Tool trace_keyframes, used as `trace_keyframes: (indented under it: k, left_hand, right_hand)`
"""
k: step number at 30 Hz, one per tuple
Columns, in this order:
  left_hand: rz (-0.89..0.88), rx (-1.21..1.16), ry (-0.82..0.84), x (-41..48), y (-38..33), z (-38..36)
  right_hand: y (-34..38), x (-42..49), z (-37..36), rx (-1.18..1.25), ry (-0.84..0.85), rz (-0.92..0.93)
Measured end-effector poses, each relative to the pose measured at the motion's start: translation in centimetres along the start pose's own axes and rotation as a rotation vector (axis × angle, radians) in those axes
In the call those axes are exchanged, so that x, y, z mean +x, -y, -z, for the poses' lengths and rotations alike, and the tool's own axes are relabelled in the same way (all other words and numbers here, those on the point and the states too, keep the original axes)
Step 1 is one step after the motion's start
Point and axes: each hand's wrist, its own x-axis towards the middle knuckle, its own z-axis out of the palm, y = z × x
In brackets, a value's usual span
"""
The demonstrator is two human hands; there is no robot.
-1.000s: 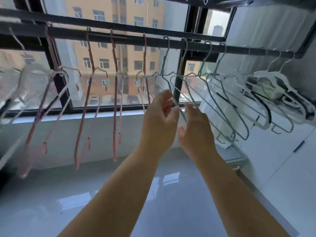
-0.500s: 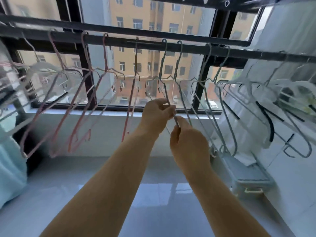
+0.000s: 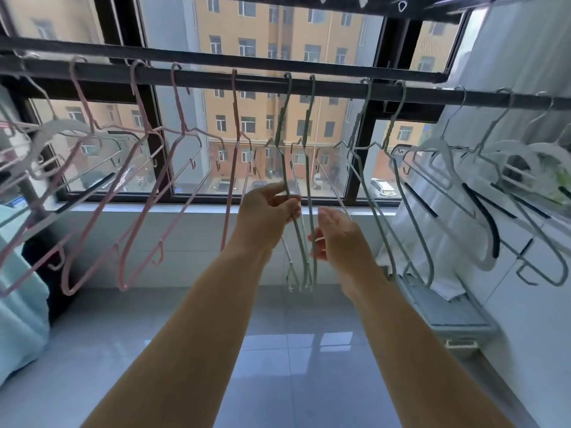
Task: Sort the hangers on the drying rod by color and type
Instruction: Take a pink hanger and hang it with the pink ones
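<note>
eased right hand (image 3: 338, 239) open, empty; pinching a green hanger (image 3: 283, 115) with left hand (image 3: 267, 214); could snag its neighbour (image 3: 308, 118) if tugged.

Single head-worn view, facing forward, slightly down, close to drying rod (image 3: 278, 86), window (image 3: 262, 134) behind

I count four pink hangers (image 3: 235, 112) on the drying rod (image 3: 262, 84), plus blurred ones at the far left that I cannot number. Four green hangers (image 3: 282, 112) hang in the middle. At least three white hangers (image 3: 438, 145) show on the right, one more on the left. My left hand (image 3: 265, 217) and right hand (image 3: 340, 236) make two.
</note>
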Motion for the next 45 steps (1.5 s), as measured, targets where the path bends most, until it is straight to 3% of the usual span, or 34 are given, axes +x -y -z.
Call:
trace_keyframes:
  k: [2, 4, 9, 15, 45]
  left_hand:
    - [0.001, 0.000, -0.007, -0.1, -0.2, 0.2]
    - [0.000, 0.000, -0.015, -0.2, -0.3, 0.5]
    - [0.002, -0.027, -0.019, -0.1, -0.5, 0.8]
    - [0.019, -0.056, -0.022, 0.2, -0.5, 1.0]
    - [0.041, 0.006, -0.022, 0.4, -1.0, 1.1]
  right_hand:
    - [0.2, -0.3, -0.6, 0.147, 0.044, -0.055]
    - [0.5, -0.5, -1.3, 0.136, 0.061, -0.037]
    - [0.7, 0.2, -2.5, 0.162, -0.046, -0.022]
    - [-0.1, 0.8, -1.1, 0.088, -0.190, 0.043]
    - [-0.5, 1.9, -0.6, -0.051, -0.218, 0.177]
